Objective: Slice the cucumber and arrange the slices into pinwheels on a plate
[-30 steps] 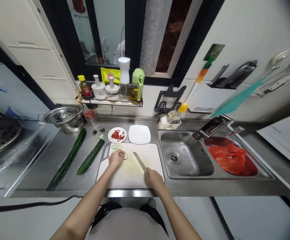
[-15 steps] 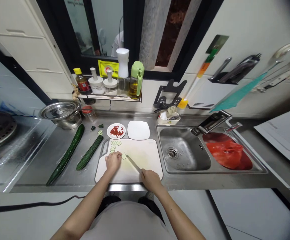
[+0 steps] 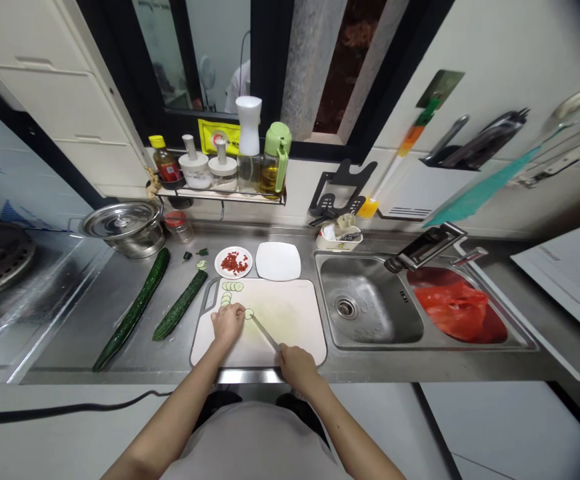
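Observation:
A white cutting board (image 3: pixel 295 313) lies on the steel counter before me. My left hand (image 3: pixel 227 323) rests on it with fingers curled over a cucumber piece that is mostly hidden. A fresh cucumber slice (image 3: pixel 249 313) lies just right of those fingers. My right hand (image 3: pixel 293 364) is closed on the handle of a knife (image 3: pixel 264 333), whose blade points up-left, its tip close to my left fingers. Several cucumber slices (image 3: pixel 231 287) lie at the board's far left corner.
Two long cucumbers (image 3: pixel 135 309) (image 3: pixel 181 305) lie on the counter left of the board. A plate of chopped red chilli (image 3: pixel 233 262) and an empty white plate (image 3: pixel 278 261) stand behind it. A sink (image 3: pixel 370 307) sits to the right, a lidded pot (image 3: pixel 123 227) at back left.
The knife swung left from the board's middle until its tip met my left fingers. My right hand slid left and nearer to me. The view shifted slightly.

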Demonstrator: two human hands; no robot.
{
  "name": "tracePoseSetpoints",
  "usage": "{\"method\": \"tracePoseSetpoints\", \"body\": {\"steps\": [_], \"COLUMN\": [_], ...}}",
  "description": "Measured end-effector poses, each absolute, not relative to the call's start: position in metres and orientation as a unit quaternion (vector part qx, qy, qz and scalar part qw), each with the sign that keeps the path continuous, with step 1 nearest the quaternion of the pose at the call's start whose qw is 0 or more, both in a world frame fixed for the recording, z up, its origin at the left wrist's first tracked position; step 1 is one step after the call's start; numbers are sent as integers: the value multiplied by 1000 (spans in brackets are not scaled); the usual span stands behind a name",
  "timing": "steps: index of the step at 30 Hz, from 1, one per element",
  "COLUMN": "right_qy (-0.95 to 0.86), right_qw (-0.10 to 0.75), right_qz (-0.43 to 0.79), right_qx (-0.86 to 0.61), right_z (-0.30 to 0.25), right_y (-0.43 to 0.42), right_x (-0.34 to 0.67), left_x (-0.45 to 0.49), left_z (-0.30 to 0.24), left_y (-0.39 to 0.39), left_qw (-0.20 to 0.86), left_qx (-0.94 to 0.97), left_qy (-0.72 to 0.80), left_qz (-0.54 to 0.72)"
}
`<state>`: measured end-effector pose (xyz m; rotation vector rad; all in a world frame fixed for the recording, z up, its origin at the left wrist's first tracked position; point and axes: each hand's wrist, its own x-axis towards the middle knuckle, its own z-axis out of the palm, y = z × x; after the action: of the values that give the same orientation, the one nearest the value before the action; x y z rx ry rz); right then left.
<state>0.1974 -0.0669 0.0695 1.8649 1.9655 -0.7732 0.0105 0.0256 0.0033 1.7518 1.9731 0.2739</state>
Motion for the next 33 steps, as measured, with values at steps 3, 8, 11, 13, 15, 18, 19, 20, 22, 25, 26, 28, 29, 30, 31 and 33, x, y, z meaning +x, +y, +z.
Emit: {"method": "tracePoseSetpoints", "body": {"steps": [3, 8, 11, 13, 15, 18, 19, 20, 22, 25, 26, 28, 29, 30, 31, 33], "right_qy": [688, 685, 686, 685, 682, 683, 685, 688, 692, 690, 689, 687, 687, 688, 689, 690], "right_qw": [164, 173, 181, 183, 183, 179, 176, 174, 169, 164, 163, 163, 163, 163, 162, 162], "right_qz": [-275, -283, -283, -283, -286, -288, -288, -287, -285, -285, -286, -286, -284, -282, -281, -281], "right_qx": [652, 648, 646, 646, 648, 647, 645, 643, 641, 645, 646, 648, 649, 649, 648, 647], "right_z": [71, 75, 78, 79, 79, 75, 74, 72, 69, 66, 66, 65, 65, 65, 65, 64], "right_y": [-67, -65, -63, -63, -63, -62, -62, -62, -60, -58, -57, -55, -54, -54, -53, -53], "right_x": [194, 192, 190, 189, 189, 191, 191, 192, 191, 189, 188, 186, 185, 185, 184, 184], "left_x": [10, 10, 10, 10, 10, 10, 10, 10, 10, 10, 10, 10, 10, 10, 10, 10], "left_z": [3, 1, 1, 0, -1, -2, -2, -2, -2, -1, -1, 1, 2, 2, 3, 4], "left_y": [26, 26, 26, 26, 26, 27, 27, 27, 28, 28, 28, 28, 28, 28, 28, 29], "left_qw": [242, 243, 242, 243, 243, 241, 241, 241, 242, 244, 245, 250, 253, 255, 256, 256], "left_qx": [641, 642, 643, 642, 640, 641, 641, 642, 642, 642, 642, 641, 640, 640, 639, 639], "left_qy": [721, 720, 719, 720, 721, 721, 721, 720, 720, 719, 720, 719, 719, 719, 719, 720], "left_qz": [102, 103, 105, 107, 107, 107, 106, 105, 105, 104, 102, 97, 95, 93, 92, 90]}}
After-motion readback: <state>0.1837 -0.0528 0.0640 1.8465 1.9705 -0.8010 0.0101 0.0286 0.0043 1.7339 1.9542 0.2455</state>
